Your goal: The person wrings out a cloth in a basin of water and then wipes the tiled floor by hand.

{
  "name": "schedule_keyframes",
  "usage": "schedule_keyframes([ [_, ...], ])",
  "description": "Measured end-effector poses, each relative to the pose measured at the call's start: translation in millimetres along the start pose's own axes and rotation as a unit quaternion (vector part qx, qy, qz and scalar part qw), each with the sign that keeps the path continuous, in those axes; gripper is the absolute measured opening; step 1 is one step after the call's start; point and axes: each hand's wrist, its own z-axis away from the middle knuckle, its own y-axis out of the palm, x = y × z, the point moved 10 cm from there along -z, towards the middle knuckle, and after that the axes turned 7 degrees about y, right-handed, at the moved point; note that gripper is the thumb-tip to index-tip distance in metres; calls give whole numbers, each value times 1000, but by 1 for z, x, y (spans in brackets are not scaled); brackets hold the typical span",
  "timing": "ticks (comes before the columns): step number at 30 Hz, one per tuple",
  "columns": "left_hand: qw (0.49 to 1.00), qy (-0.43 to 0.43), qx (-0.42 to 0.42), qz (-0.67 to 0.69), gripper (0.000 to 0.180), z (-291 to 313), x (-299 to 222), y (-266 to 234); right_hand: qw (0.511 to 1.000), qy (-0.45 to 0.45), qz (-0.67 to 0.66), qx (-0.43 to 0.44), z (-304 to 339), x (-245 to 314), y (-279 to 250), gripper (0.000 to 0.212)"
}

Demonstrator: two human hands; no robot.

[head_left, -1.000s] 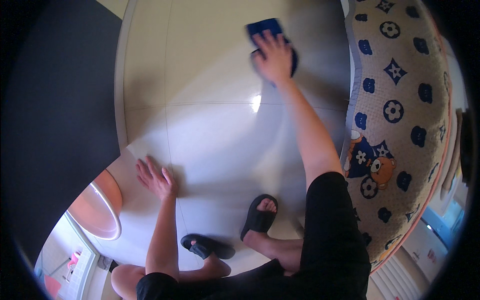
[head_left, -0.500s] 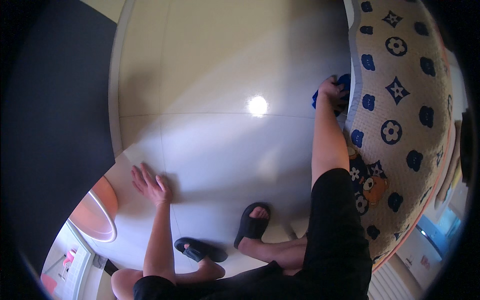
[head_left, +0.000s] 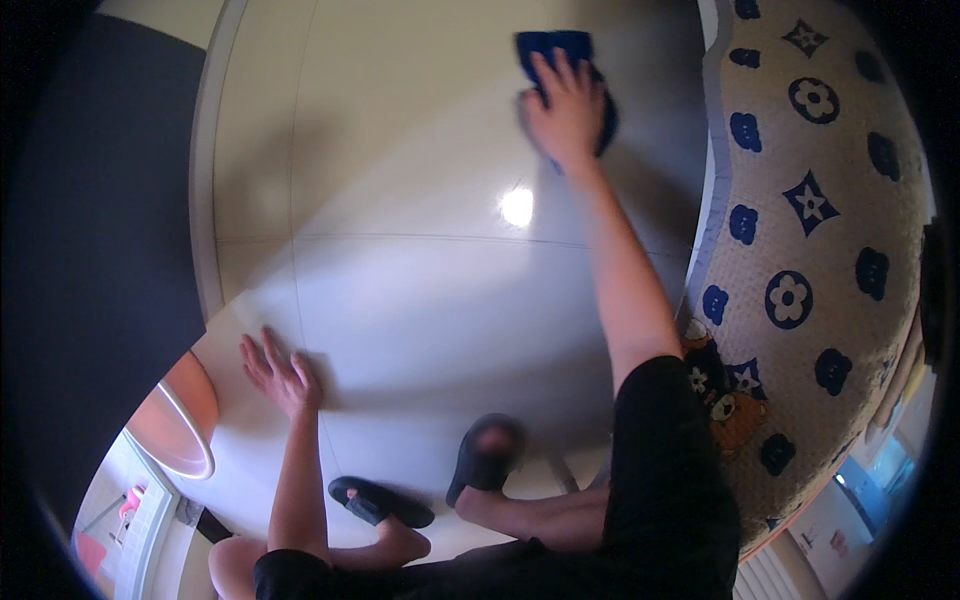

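Out ahead, my right hand (head_left: 566,118) is closed over a dark blue cloth (head_left: 540,43) and presses it against the pale tiled floor (head_left: 420,180). Folded cloth shows beyond the fingertips and along the right side of the hand; the part under the palm is hidden. My left hand (head_left: 282,375) rests on the tiles at the left, its fingers spread and nothing in it. Just left of that hand stands an orange-pink basin (head_left: 190,400) with a pale rim.
A quilted beige cover (head_left: 770,190) with dark blue bears and flowers runs along the right. At the left is a large dark panel (head_left: 100,200). My feet, in black slippers (head_left: 485,455), stand near the bottom. A white rack (head_left: 140,520) is at lower left.
My right hand has swept the blue cloth from beside the quilted cover, left and farther out across the floor. My left hand stays planted; the whole view has shifted slightly.
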Motion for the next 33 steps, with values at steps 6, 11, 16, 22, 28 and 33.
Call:
schedule_keyframes([
  [6,1000,-15,16,11,73,-2,-2,12,966,-175,-149,116,103,264,17,58],
  [11,998,-24,12,50,73,5,7,22,928,-252,-188,200,233,368,12,58],
  [16,997,-38,42,52,74,14,12,25,955,-161,-113,223,171,264,-9,60],
  [22,997,-25,53,44,75,8,-9,36,958,205,202,8,73,-1,2,73],
  [28,995,-30,87,31,82,14,-8,38,992,70,97,30,108,182,36,68],
  [33,998,-25,35,50,84,11,-6,38,974,-85,-128,168,220,386,38,59],
])
